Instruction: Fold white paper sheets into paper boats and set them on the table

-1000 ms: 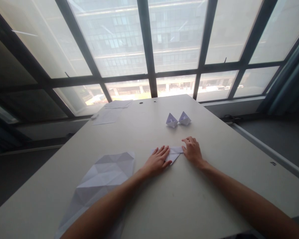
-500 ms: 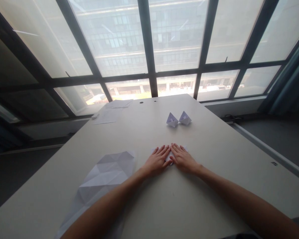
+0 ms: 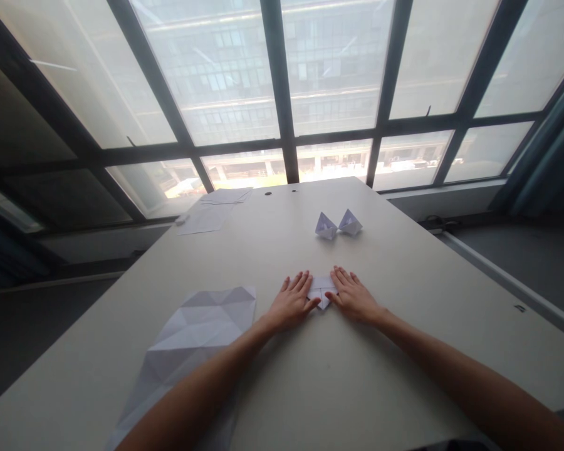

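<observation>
A small piece of folded white paper [image 3: 323, 285] lies flat on the table, its lower point facing me. My left hand [image 3: 293, 300] rests palm down over its left side, with the fingers stretched out. Over the right side lies my right hand [image 3: 354, 295], also flat with extended fingers. Both thumbs reach inward on the paper's lower part, apart from each other. The paper's outer ends are hidden under my hands.
Two folded paper shapes [image 3: 338, 224] stand side by side beyond my hands. A large creased sheet [image 3: 192, 338] lies on the left, partly under my left forearm. Flat sheets [image 3: 216, 210] lie at the table's far left, before the windows [image 3: 329, 69].
My hands have slid apart, left hand slightly leftward and right hand to the right, uncovering the middle of the folded paper. The view has shifted slightly.
</observation>
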Demonstrator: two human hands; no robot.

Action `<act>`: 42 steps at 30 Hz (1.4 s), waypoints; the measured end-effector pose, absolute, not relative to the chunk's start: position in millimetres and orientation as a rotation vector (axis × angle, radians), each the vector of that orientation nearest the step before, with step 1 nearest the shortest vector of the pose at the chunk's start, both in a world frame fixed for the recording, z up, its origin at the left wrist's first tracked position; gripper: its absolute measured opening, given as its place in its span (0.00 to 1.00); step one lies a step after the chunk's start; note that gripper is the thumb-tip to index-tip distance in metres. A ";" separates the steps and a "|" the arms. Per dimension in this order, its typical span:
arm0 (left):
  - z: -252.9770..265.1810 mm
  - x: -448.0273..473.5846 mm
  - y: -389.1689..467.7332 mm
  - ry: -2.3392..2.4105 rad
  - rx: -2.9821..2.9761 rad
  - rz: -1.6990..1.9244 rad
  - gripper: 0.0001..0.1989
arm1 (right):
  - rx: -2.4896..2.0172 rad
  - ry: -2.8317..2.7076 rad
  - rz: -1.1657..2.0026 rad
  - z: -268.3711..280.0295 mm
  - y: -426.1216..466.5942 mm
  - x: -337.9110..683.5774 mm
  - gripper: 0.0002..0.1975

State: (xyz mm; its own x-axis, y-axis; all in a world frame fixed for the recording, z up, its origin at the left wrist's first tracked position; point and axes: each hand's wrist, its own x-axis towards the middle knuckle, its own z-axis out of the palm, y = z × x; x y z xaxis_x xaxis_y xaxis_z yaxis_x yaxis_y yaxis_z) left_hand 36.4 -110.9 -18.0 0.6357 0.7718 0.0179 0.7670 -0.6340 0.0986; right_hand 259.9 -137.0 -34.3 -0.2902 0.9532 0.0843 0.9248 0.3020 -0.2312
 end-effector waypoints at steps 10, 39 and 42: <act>-21.7 25.7 -105.6 1.496 2.668 0.093 0.42 | -1.913 -2.258 0.178 -42.7 -128.6 269.9 0.45; -13.2 44.4 -114.2 1.031 2.855 0.166 0.36 | -1.829 -2.284 -0.122 -33.3 -139.9 261.3 0.43; -14.2 43.6 -111.9 1.057 2.843 0.163 0.38 | -1.749 -2.349 -0.090 -32.8 -144.5 249.6 0.42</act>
State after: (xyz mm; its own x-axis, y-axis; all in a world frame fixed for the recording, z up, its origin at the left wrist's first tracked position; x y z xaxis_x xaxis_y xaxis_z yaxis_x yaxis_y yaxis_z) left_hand 43.6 -111.9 -14.2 0.7525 0.6555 0.0638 0.6443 -0.7528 0.1346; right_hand 249.6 -144.5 -32.8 -0.2730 0.9400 0.2048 0.9529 0.2935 -0.0769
